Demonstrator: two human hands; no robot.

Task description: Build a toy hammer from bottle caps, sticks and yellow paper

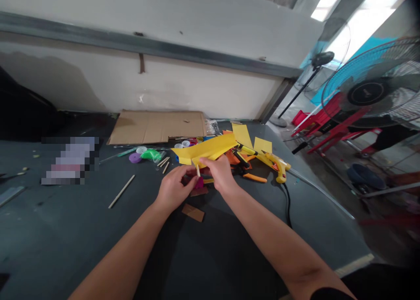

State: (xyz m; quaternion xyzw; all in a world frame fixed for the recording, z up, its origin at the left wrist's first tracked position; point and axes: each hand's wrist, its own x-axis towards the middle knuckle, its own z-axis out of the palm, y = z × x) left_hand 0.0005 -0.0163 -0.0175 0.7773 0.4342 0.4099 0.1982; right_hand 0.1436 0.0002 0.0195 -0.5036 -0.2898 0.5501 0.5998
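Note:
My left hand [174, 187] is closed, thumb and fingers pinching a small magenta piece [199, 183] above the dark tabletop. A short pale wooden stick [198, 170] stands up from that piece, between my two hands. My right hand [223, 174] is closed too, its thumb and fingertips at the lower edge of a bent yellow paper strip [210, 148]. The fingers partly hide where paper, stick and magenta piece meet, so I cannot tell whether they are joined. Just below my hands lies a small brown cardboard piece [193, 213].
A yellow glue gun [280, 166] with a black cord lies at right, near an orange-handled tool [255, 178]. A cardboard sheet [157, 127] rests by the wall. Left are a loose stick [121, 191], purple lid [134, 158] and green packet [151, 155]. A fan [367, 92] stands beyond the table.

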